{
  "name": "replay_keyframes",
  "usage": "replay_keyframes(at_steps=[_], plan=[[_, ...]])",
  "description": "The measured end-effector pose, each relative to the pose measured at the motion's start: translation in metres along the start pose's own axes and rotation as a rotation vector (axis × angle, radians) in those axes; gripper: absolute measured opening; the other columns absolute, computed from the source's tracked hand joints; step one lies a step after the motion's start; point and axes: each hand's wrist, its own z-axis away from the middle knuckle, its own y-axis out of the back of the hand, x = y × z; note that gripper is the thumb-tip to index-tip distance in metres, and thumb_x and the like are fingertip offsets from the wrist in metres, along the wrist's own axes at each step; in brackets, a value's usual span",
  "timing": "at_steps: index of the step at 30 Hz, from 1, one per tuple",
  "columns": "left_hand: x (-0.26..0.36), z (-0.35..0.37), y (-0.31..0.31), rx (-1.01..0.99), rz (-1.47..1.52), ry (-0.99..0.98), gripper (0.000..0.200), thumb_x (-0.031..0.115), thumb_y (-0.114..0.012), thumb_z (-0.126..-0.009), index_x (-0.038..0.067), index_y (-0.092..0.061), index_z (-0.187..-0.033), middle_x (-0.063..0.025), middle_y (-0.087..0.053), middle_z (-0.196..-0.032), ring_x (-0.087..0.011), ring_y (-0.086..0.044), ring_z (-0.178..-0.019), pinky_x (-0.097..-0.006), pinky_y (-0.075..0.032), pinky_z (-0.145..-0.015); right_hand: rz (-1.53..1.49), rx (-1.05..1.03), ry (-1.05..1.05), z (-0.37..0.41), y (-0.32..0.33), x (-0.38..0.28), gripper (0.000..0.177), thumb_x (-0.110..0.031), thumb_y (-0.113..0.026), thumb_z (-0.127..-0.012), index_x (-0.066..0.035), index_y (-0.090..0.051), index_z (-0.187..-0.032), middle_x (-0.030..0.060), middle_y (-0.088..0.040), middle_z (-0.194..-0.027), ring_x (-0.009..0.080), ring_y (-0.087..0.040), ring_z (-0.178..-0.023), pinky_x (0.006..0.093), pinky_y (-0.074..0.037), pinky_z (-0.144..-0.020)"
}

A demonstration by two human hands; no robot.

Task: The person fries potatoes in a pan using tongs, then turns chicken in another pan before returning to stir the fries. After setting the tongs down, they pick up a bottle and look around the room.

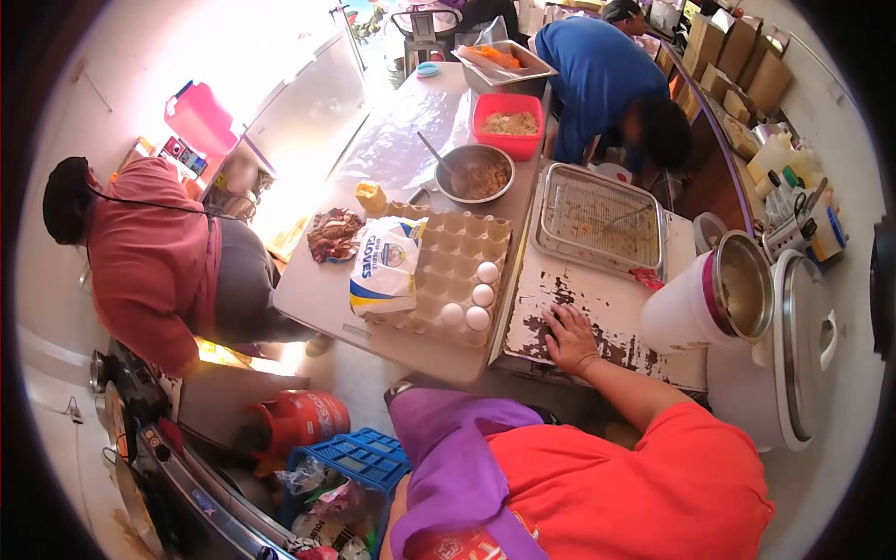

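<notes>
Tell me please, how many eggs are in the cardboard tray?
4, all at the right end of the tray: one egg, a second just nearer, and two side by side in the nearest row. The glove bag covers part of the tray, so more may be hidden.

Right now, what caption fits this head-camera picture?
Right hand flat on the peeling white table, beside the egg tray.

Two benches stand edge to edge. The pale bench (317,303) carries an egg tray (448,261) with four eggs (478,318), a plate of dark food (333,235), a steel bowl (474,174), a red tub (509,123) and a grey tray (504,63). The peeling white bench (644,322) carries a baking pan (597,219), and the right grip (571,338) lies flat on it
</notes>
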Motion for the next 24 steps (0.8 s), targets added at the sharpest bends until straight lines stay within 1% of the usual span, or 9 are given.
replay_keyframes(at_steps=[1,5,8,16,17,19,21,22,24], plan=[[0.0,0.003,-0.003,-0.011,-0.004,0.001,0.051,0.046,-0.05,-0.079,0.005,-0.06,-0.107,-0.0208,-0.059,-0.106,-0.0351,-0.055,-0.102,-0.041,-0.043,-0.087,0.008,0.053,0.016,-0.001,0.001,-0.001,0.044,-0.023,-0.056,-0.074,-0.009,-0.052,-0.115,0.0123,-0.046,-0.121,0.0303,-0.04,-0.114,0.0437,-0.033,-0.094],[0.001,0.008,-0.011,-0.04,-0.038,-0.005,0.05,0.046,-0.05,-0.079,0.005,-0.06,-0.108,-0.0208,-0.059,-0.106,-0.0351,-0.055,-0.102,-0.0413,-0.043,-0.087,0.026,0.042,0.01,0.0,-0.001,0.0,0.044,-0.024,-0.055,-0.074,-0.009,-0.052,-0.115,0.0124,-0.046,-0.121,0.0305,-0.04,-0.114,0.0434,-0.033,-0.093],[0.001,0.007,-0.014,-0.06,-0.073,-0.023,0.05,0.045,-0.05,-0.08,0.005,-0.06,-0.108,-0.0208,-0.059,-0.106,-0.0351,-0.055,-0.102,-0.0415,-0.043,-0.087,0.014,-0.027,-0.014,0.001,-0.003,0.002,0.046,-0.025,-0.054,-0.077,-0.01,-0.047,-0.121,0.0121,-0.043,-0.124,0.0312,-0.036,-0.118,0.0429,-0.029,-0.098],[0.007,-0.01,0.001,-0.117,-0.24,-0.084,0.049,0.044,-0.05,-0.08,0.005,-0.06,-0.108,-0.0208,-0.059,-0.106,-0.0351,-0.055,-0.102,-0.0421,-0.043,-0.087,0.002,-0.005,-0.014,0.003,0.0,0.001,0.047,-0.026,-0.054,-0.077,-0.009,-0.048,-0.121,0.0124,-0.044,-0.124,0.0316,-0.038,-0.116,0.0436,-0.03,-0.097],[0.008,-0.012,0.002,-0.121,-0.264,-0.092,0.049,0.044,-0.05,-0.08,0.005,-0.059,-0.108,-0.0208,-0.059,-0.106,-0.0351,-0.055,-0.102,-0.0422,-0.043,-0.087,-0.003,0.039,-0.005,0.001,0.005,-0.003,0.041,-0.022,-0.054,-0.076,-0.008,-0.051,-0.115,0.013,-0.046,-0.121,0.0319,-0.041,-0.113,0.0432,-0.033,-0.095],[0.016,-0.02,0.01,-0.111,-0.287,-0.112,0.049,0.044,-0.05,-0.08,0.005,-0.059,-0.108,-0.0208,-0.059,-0.106,-0.0351,-0.055,-0.102,-0.0423,-0.043,-0.087,-0.2,0.13,0.073,0.009,-0.009,0.005,0.03,-0.016,-0.055,-0.075,-0.006,-0.058,-0.103,0.0138,-0.055,-0.109,0.0313,-0.05,-0.104,0.0423,-0.039,-0.089],[0.029,-0.026,0.023,-0.072,-0.281,-0.135,0.048,0.044,-0.05,-0.08,0.005,-0.059,-0.109,-0.0208,-0.059,-0.106,-0.0351,-0.055,-0.102,-0.0425,-0.043,-0.087,-0.345,-0.047,0.069,0.036,0.01,-0.013,0.019,-0.011,-0.054,-0.074,-0.007,-0.062,-0.091,0.0132,-0.061,-0.092,0.0296,-0.058,-0.089,0.0396,-0.045,-0.08],[0.041,-0.027,0.031,-0.044,-0.239,-0.144,0.048,0.043,-0.05,-0.08,0.006,-0.059,-0.108,-0.0206,-0.059,-0.106,-0.0352,-0.055,-0.102,-0.0424,-0.043,-0.087,-0.533,-0.242,-0.071,0.05,0.029,-0.026,0.017,-0.012,-0.052,-0.076,-0.008,-0.063,-0.089,0.0131,-0.063,-0.086,0.0273,-0.061,-0.084,0.0365,-0.048,-0.076],[0.061,-0.03,0.045,0.004,-0.159,-0.161,0.047,0.042,-0.051,-0.08,0.006,-0.06,-0.107,-0.0202,-0.059,-0.105,-0.0354,-0.055,-0.102,-0.0421,-0.043,-0.087,-0.702,-0.604,-0.265,0.096,0.011,-0.02,0.021,-0.016,-0.053,-0.077,-0.006,-0.064,-0.093,0.0139,-0.064,-0.09,0.0261,-0.063,-0.081,0.033,-0.05,-0.074]])
